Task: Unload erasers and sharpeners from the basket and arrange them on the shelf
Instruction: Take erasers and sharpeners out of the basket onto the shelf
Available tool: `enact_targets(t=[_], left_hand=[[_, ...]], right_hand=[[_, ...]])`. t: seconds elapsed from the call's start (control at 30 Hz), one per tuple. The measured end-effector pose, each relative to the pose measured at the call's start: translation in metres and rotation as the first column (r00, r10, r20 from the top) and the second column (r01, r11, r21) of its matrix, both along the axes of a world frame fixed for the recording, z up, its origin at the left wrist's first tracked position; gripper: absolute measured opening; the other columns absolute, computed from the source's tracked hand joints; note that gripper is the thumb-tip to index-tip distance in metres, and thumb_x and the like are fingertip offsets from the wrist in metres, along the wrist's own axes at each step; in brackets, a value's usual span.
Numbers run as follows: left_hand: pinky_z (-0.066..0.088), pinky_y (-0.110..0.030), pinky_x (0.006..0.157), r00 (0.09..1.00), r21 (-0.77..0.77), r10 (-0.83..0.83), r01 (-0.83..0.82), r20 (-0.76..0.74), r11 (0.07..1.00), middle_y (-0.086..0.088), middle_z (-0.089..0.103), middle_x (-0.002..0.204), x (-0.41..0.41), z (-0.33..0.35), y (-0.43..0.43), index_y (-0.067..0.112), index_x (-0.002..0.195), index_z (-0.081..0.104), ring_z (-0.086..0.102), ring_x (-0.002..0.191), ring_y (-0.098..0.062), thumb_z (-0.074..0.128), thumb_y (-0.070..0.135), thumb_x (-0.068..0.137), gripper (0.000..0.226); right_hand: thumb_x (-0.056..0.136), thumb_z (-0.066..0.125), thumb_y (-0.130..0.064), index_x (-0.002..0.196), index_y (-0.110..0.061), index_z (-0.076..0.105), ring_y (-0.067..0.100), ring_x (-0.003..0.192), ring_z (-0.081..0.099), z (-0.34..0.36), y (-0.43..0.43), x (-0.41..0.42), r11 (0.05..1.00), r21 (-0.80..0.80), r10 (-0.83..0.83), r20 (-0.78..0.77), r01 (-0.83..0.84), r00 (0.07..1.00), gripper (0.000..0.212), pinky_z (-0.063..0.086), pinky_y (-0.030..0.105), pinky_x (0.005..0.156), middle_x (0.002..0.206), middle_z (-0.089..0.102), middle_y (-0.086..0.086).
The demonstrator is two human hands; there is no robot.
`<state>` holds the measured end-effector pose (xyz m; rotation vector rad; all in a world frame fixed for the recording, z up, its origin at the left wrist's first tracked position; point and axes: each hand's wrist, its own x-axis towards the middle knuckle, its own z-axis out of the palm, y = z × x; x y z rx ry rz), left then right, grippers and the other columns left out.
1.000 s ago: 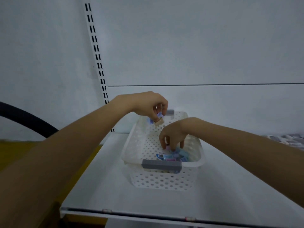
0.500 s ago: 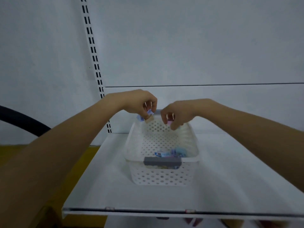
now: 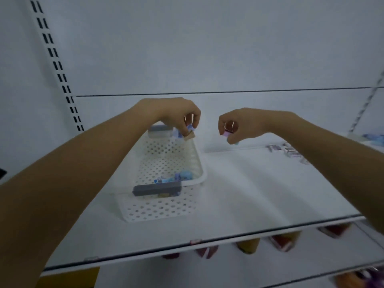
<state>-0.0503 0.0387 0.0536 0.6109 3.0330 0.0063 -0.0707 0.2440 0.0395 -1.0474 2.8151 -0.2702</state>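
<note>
Unloading looks roughly midway, as far as you can judge. Your left hand [image 3: 176, 117] is raised over the far end of the basket [image 3: 162, 208]. Its fingers are curled and pinch a blue-wrapped piece [image 3: 190, 128] together with a tan block [image 3: 189, 136]. Whether these are erasers or sharpeners is too blurred to tell.

Your right hand [image 3: 239, 125] is just to the right of the left one and outside the basket's rim. It pinches a small pink piece [image 3: 226, 133] between thumb and fingertips, above the bare shelf [image 3: 259, 194].

Below the left hand and closer to you, a small heap of blue-wrapped items [image 3: 176, 177] lies in the basket behind its grey handle [image 3: 156, 189]. The rest of the basket floor shows bare.

Further right of your right hand, partly behind that forearm, a row of small packs [image 3: 288, 151] already lies on the shelf, so some stock seems placed.

Left to do, by my reading: set down the three pieces you hold beside that row, then fetch the heap.
</note>
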Motion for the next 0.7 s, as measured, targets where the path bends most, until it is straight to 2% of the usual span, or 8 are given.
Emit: enact_targets(t=[0.13, 0.33, 0.57, 0.7], left_hand=[[0.043, -0.026, 0.075, 0.997, -0.019, -0.055, 0.054, -0.049, 0.998, 0.006, 0.059, 0.089, -0.005, 0.021, 0.055, 0.022, 0.089, 0.058, 0.057, 0.084, -0.013, 0.071, 0.014, 0.076, 0.020], [0.040, -0.025, 0.072, 0.991, 0.000, -0.108, 0.109, -0.077, 0.994, 0.007, 0.060, 0.090, -0.023, 0.026, 0.164, 0.024, 0.087, 0.056, 0.056, 0.086, -0.011, 0.069, 0.014, 0.078, 0.018], [0.042, -0.027, 0.074, 0.986, 0.017, -0.164, 0.165, -0.036, 0.986, 0.007, 0.060, 0.086, -0.067, 0.007, 0.310, 0.023, 0.086, 0.057, 0.055, 0.077, -0.010, 0.069, 0.013, 0.077, 0.018], [0.043, -0.027, 0.075, 0.969, -0.013, -0.248, 0.248, 0.002, 0.969, 0.004, 0.059, 0.090, -0.097, -0.005, 0.398, 0.018, 0.094, 0.059, 0.054, 0.082, -0.015, 0.068, 0.013, 0.078, 0.019]], right_hand=[[0.075, 0.063, -0.018, 0.087, -0.025, 0.057, 0.007, 0.067, 0.050, -0.008, 0.048, -0.002, 0.999, 0.020, -0.038, -0.012, 0.039, 0.999, 0.015, 0.040, 0.024, 0.065, 0.075, 0.055, -0.012], [0.075, 0.063, -0.018, 0.083, -0.028, 0.053, 0.014, 0.069, 0.049, -0.019, 0.141, -0.008, 0.994, 0.110, -0.023, -0.017, 0.025, 1.000, 0.016, 0.040, 0.026, 0.063, 0.075, 0.053, -0.010], [0.078, 0.064, -0.021, 0.086, -0.027, 0.050, 0.012, 0.071, 0.047, -0.044, 0.289, -0.027, 0.981, 0.179, -0.083, 0.002, 0.081, 0.997, 0.017, 0.038, 0.024, 0.061, 0.079, 0.050, -0.009], [0.079, 0.064, -0.019, 0.089, -0.025, 0.051, 0.009, 0.068, 0.044, -0.058, 0.372, -0.038, 0.972, 0.170, -0.174, 0.039, 0.165, 0.984, 0.017, 0.038, 0.024, 0.062, 0.079, 0.049, -0.008]])
